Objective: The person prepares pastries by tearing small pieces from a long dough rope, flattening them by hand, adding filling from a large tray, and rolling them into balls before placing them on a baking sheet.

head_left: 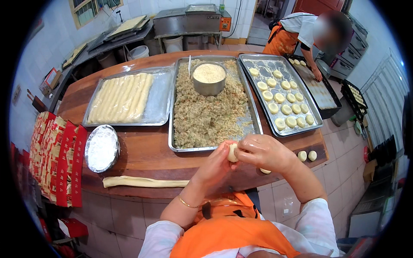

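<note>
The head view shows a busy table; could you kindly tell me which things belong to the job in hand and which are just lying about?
Apparently part of the job:
dough ball, between left hand and right hand
crumbly mixture
dough strip
dough rolls
pale dough rounds
white powder

Apparently just lying about:
red packaging
white buckets
cardboard box

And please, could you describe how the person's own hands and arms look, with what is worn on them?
Both the left hand and the right hand are bare, without gloves. A thin gold-coloured bracelet circles the left wrist; none shows on the right. The left sleeve and right sleeve are whitish with faint coloured patches, leaving the forearms uncovered.
</note>
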`<state>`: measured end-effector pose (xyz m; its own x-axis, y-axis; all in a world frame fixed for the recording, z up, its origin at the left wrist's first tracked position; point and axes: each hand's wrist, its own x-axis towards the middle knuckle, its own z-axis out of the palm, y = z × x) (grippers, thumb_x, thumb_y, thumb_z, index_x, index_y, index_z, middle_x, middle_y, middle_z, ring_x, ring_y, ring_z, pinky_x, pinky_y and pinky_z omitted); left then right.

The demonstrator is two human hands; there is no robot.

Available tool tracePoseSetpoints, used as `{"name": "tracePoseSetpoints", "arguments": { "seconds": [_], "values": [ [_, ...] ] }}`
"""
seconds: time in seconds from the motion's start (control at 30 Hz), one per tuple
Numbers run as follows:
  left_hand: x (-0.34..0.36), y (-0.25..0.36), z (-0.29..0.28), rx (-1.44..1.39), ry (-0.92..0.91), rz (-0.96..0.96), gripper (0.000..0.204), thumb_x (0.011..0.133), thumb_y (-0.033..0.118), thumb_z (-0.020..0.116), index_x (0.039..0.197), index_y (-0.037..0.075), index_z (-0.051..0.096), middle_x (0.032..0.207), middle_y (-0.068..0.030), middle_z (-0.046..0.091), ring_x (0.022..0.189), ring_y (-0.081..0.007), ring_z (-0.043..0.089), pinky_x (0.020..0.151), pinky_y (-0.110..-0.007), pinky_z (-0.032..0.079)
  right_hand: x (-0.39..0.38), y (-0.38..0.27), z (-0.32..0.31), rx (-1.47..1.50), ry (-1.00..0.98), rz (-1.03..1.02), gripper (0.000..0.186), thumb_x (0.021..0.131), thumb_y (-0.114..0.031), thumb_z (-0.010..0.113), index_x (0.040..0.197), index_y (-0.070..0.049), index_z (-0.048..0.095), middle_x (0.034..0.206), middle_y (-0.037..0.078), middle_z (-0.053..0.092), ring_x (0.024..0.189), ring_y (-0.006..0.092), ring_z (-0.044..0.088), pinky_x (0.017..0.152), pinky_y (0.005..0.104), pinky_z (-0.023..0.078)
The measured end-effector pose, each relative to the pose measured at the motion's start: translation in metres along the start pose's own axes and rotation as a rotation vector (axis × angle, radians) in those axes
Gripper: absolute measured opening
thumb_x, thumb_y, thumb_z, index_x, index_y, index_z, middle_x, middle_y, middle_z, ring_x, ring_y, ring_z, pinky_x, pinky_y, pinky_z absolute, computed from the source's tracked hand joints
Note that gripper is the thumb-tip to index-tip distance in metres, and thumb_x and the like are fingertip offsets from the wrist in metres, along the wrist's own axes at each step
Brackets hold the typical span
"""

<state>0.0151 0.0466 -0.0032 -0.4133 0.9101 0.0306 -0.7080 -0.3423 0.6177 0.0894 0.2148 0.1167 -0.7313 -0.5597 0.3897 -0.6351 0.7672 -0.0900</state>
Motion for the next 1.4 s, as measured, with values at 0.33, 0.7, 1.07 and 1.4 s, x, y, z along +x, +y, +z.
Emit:
{"name": "tracePoseSetpoints", "arguments": {
  "seconds": [0.33,0.7,1.07,1.4],
  "values": [
    [-0.068,0.045,-0.038,0.487,0.337,0.028,0.059,0.087,-0.002,0.072,0.137,0.007,0.042,0.107,-0.0069,0.064,0.100,-0.0140,0.066,0.090,-0.028,0.054,-0.039,-0.021,0.106,0.773,0.555,0.773,0.007,0.087,0.002,0.068,0.090,-0.004,0.065,0.087,0.002,0.064,0.077,0.0106,0.061,0.066,0.0253,0.048],
    [-0.142,0.068,-0.187,1.688,0.624,0.183,0.047,0.080,0.011,0.074,0.125,0.006,0.059,0.129,-0.0129,0.059,0.124,-0.0346,0.050,0.108,-0.043,0.036,-0.080,-0.038,0.205,0.161,0.134,0.714,0.020,0.074,0.000,0.065,0.093,-0.005,0.060,0.095,0.014,0.055,0.093,0.0358,0.055,0.082,0.0459,0.045],
    [-0.102,0.102,-0.225,1.551,0.958,0.000,0.057,0.107,0.039,0.038,0.143,-0.004,0.046,0.149,-0.0216,0.046,0.141,-0.0369,0.038,0.116,-0.044,0.030,-0.082,-0.032,0.167,0.264,0.384,0.746,0.053,0.071,-0.003,0.068,0.123,-0.007,0.059,0.128,0.014,0.055,0.112,0.0362,0.054,0.096,0.0462,0.043],
    [-0.073,0.080,-0.225,2.203,1.012,-0.197,0.060,0.107,0.035,0.035,0.153,-0.003,0.031,0.162,-0.0188,0.026,0.153,-0.0331,0.017,0.122,-0.049,0.014,-0.096,-0.027,0.166,0.344,0.462,0.775,0.054,0.070,-0.002,0.069,0.123,-0.006,0.059,0.127,0.016,0.055,0.111,0.0368,0.055,0.096,0.0455,0.044]
  ]
}}
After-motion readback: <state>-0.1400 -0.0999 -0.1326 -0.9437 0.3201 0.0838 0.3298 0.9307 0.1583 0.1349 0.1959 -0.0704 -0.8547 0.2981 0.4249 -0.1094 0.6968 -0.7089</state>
